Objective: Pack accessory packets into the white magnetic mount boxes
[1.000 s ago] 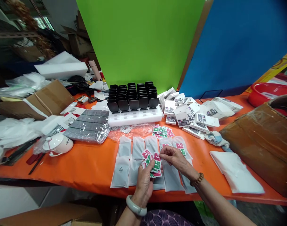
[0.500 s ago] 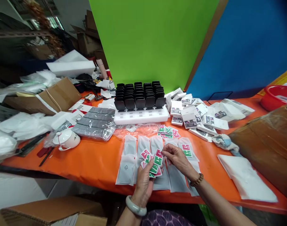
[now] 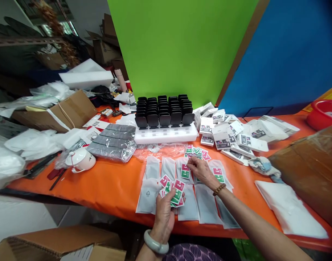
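Note:
My left hand point(image 3: 166, 208) is closed around a fanned stack of small red-and-green numbered packets point(image 3: 174, 192), held above the front row of frosted pouches. My right hand point(image 3: 202, 170) pinches the right edge of one red-and-green packet point(image 3: 185, 171), which lies over a frosted pouch point(image 3: 179, 163) in the back row. Another red-and-green packet point(image 3: 218, 174) rests on a pouch farther right. More frosted pouches point(image 3: 147, 197) are laid out in two rows on the orange table point(image 3: 114, 185). Behind them is a loose pile of packets point(image 3: 197, 152).
A white foam tray point(image 3: 166, 136) holds rows of black stands point(image 3: 165, 119). To the right are small white boxes point(image 3: 222, 136), a white foam sheet stack point(image 3: 291, 210) and a large brown carton point(image 3: 315, 163). At left stand a white mug point(image 3: 81, 160) and grey plastic-wrapped pieces point(image 3: 113, 141).
My right hand has moved up and away from the fan, carrying a packet onto a back-row pouch. My left hand has dropped slightly left, still holding the stack. The view shifted a little.

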The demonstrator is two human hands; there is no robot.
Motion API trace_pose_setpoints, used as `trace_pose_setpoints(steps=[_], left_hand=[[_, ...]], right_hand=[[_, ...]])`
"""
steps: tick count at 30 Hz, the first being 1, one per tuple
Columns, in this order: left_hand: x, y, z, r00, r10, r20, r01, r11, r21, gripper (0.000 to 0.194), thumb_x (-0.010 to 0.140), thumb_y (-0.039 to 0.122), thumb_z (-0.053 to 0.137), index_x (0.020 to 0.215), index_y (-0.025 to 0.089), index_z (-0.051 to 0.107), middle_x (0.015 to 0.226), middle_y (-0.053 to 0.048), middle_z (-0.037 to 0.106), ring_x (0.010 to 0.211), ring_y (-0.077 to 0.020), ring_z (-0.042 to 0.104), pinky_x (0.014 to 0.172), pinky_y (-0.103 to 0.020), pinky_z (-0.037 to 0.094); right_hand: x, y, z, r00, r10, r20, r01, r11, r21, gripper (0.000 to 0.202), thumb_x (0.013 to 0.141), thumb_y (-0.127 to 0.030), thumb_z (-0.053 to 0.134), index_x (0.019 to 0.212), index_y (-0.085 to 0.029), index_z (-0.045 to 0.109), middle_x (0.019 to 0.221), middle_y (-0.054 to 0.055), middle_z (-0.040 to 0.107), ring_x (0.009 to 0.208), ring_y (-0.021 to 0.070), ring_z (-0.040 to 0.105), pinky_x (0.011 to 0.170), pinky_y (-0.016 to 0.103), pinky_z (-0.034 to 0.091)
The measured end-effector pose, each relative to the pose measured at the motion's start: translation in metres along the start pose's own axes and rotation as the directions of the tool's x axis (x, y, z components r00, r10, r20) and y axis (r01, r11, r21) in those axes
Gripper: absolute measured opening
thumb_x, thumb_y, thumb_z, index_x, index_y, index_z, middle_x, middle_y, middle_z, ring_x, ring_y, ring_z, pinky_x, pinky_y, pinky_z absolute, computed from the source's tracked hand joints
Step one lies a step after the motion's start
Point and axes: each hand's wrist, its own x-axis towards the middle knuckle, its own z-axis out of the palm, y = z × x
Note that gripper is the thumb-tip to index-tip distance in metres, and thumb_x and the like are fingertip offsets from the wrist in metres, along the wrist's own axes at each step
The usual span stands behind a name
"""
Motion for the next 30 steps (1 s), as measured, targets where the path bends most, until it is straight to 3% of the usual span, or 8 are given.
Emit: trace_pose_setpoints(steps=[5, 9, 11, 14, 16, 20, 25, 30], left_hand=[[-0.001, 0.003, 0.0, 1.0, 0.01, -0.023, -0.01, 1.0, -0.027, 0.041, 0.051, 0.022, 0.084, 0.085, 0.011, 0.065, 0.067, -0.003, 0.071, 0.056, -0.0188, 0.067, 0.054, -0.029, 0.056], [-0.001, 0.005, 0.0, 0.999, 0.022, -0.031, -0.023, 0.998, -0.05, 0.04, 0.05, 0.022, 0.085, 0.083, 0.01, 0.066, 0.066, -0.003, 0.07, 0.053, -0.0168, 0.065, 0.052, -0.029, 0.055], [-0.001, 0.006, 0.0, 0.999, 0.031, -0.026, -0.033, 0.997, -0.064, 0.04, 0.05, 0.022, 0.085, 0.084, 0.011, 0.066, 0.066, -0.002, 0.07, 0.052, -0.0161, 0.064, 0.052, -0.028, 0.055], [-0.001, 0.006, -0.001, 0.999, 0.033, -0.009, -0.034, 0.996, -0.085, 0.04, 0.051, 0.022, 0.084, 0.086, 0.011, 0.066, 0.07, -0.004, 0.072, 0.054, -0.0167, 0.065, 0.051, -0.028, 0.054], [-0.001, 0.005, -0.002, 0.999, 0.038, -0.015, -0.039, 0.995, -0.093, 0.04, 0.051, 0.022, 0.084, 0.086, 0.011, 0.066, 0.072, -0.004, 0.072, 0.055, -0.0168, 0.065, 0.051, -0.028, 0.054], [-0.003, 0.007, -0.008, 0.998, 0.048, -0.029, -0.05, 0.995, -0.09, 0.038, 0.053, 0.022, 0.083, 0.084, 0.012, 0.065, 0.068, -0.003, 0.071, 0.054, -0.0176, 0.066, 0.051, -0.027, 0.054], [-0.007, 0.012, -0.019, 0.992, 0.077, -0.104, -0.091, 0.985, -0.146, 0.038, 0.052, 0.017, 0.082, 0.086, 0.013, 0.064, 0.068, -0.002, 0.072, 0.055, -0.0183, 0.068, 0.052, -0.026, 0.054], [-0.012, 0.018, -0.026, 0.99, 0.043, -0.137, -0.064, 0.986, -0.154, 0.038, 0.055, 0.017, 0.081, 0.089, 0.013, 0.065, 0.076, -0.005, 0.073, 0.064, -0.0228, 0.071, 0.055, -0.028, 0.055]], right_hand=[[0.003, -0.003, 0.01, 0.999, -0.046, -0.012, 0.045, 0.997, -0.066, 0.008, 0.075, -0.019, 0.05, 0.068, -0.021, 0.047, 0.067, 0.0, 0.053, 0.065, 0.0169, 0.048, 0.063, 0.03, 0.035], [-0.009, -0.02, 0.004, 0.999, -0.038, -0.016, 0.037, 0.999, -0.032, 0.007, 0.081, -0.027, 0.052, 0.079, -0.02, 0.052, 0.077, 0.002, 0.056, 0.069, 0.0168, 0.05, 0.064, 0.03, 0.038], [-0.018, -0.032, 0.002, 0.994, 0.032, 0.104, -0.043, 0.993, 0.109, 0.015, 0.083, -0.035, 0.055, 0.081, -0.02, 0.055, 0.076, 0.001, 0.057, 0.062, 0.0138, 0.049, 0.057, 0.027, 0.038], [-0.028, -0.045, 0.003, 0.918, 0.103, 0.384, -0.231, 0.925, 0.302, 0.022, 0.074, -0.039, 0.067, 0.077, -0.019, 0.057, 0.065, -0.003, 0.054, 0.05, 0.0094, 0.043, 0.043, 0.022, 0.032], [-0.029, -0.047, 0.006, 0.88, 0.116, 0.461, -0.305, 0.882, 0.359, 0.023, 0.068, -0.036, 0.07, 0.073, -0.019, 0.056, 0.058, -0.005, 0.05, 0.047, 0.0077, 0.039, 0.04, 0.02, 0.028], [-0.012, -0.041, 0.01, 0.907, 0.124, 0.402, -0.295, 0.868, 0.398, 0.023, 0.066, -0.036, 0.069, 0.071, -0.018, 0.056, 0.057, -0.005, 0.05, 0.044, 0.006, 0.036, 0.04, 0.02, 0.028], [0.016, -0.035, 0.03, 0.96, 0.062, 0.274, -0.129, 0.963, 0.234, 0.015, 0.07, -0.032, 0.063, 0.071, -0.018, 0.056, 0.056, -0.005, 0.053, 0.046, 0.0088, 0.043, 0.046, 0.023, 0.035], [0.025, -0.035, 0.051, 0.981, -0.009, 0.192, -0.009, 0.995, 0.094, 0.002, 0.07, -0.019, 0.059, 0.068, -0.019, 0.057, 0.061, -0.002, 0.056, 0.059, 0.0139, 0.051, 0.059, 0.027, 0.039]])
